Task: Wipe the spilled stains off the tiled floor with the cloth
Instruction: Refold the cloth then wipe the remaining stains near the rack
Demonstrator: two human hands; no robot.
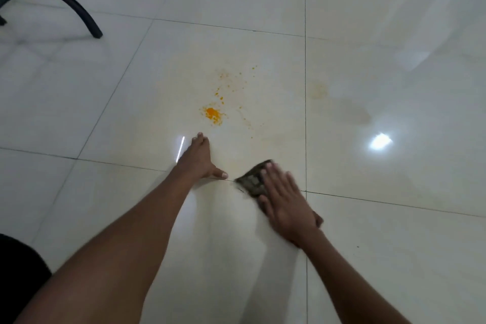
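The tiled floor [368, 34] was glossy cream, crossed by thin dark grout lines and carrying bright reflections of lamps at centre right. An orange stain [212, 113] sat at the middle of the frame, with small specks scattered above it. The left hand [200, 159] lay flat on the tile just below the stain, fingers straight and holding nothing. At lower centre right, the right hand [285, 202] pressed with straight fingers on a dark cloth [252, 181], slightly blurred. A black curved chair leg [79, 8] stood at upper left.
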